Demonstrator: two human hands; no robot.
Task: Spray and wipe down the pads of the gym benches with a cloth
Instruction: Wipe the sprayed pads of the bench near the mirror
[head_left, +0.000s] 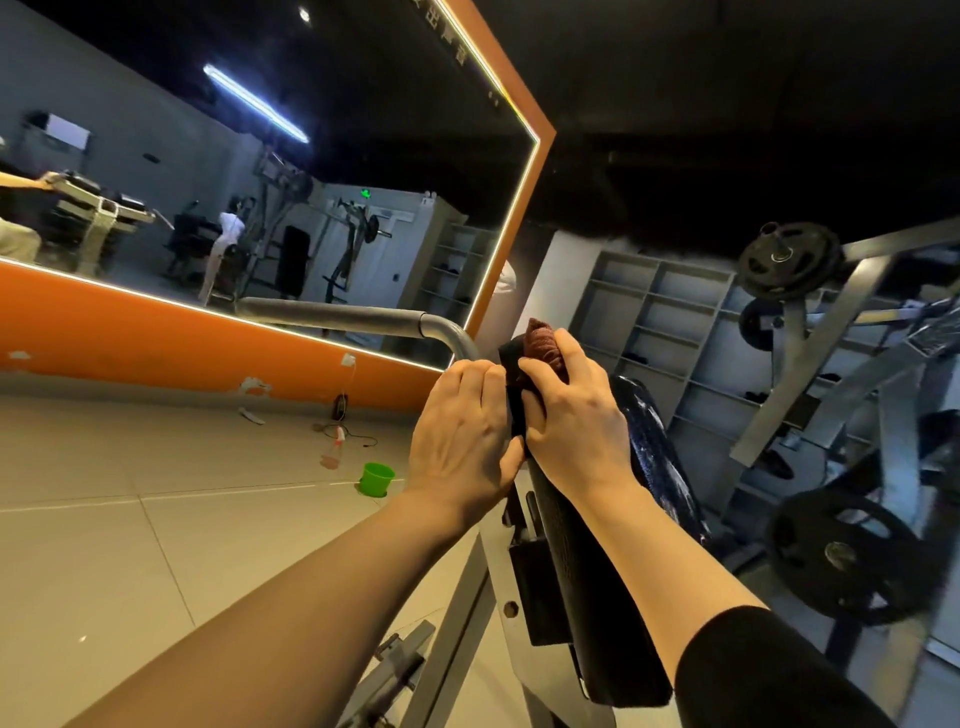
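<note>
A black bench pad (582, 571) stands tilted on a grey steel frame (452, 629), its top end near the middle of the view. My right hand (571, 415) holds a dark red cloth (543, 345) against the pad's upper edge, fingers curled over it. On the pad's left side my left hand (462, 431) grips the edge, fingers wrapped round to the far face. A spray bottle (340, 436) stands far off on the floor to the left.
A grey curved handle bar (363, 317) runs left from the pad top. On the tiled floor sit a green bucket (376, 478) and cables. Weight plates (841, 556) on a rack stand to the right, shelves (665, 322) behind, a large orange-framed mirror (260, 182) to the left.
</note>
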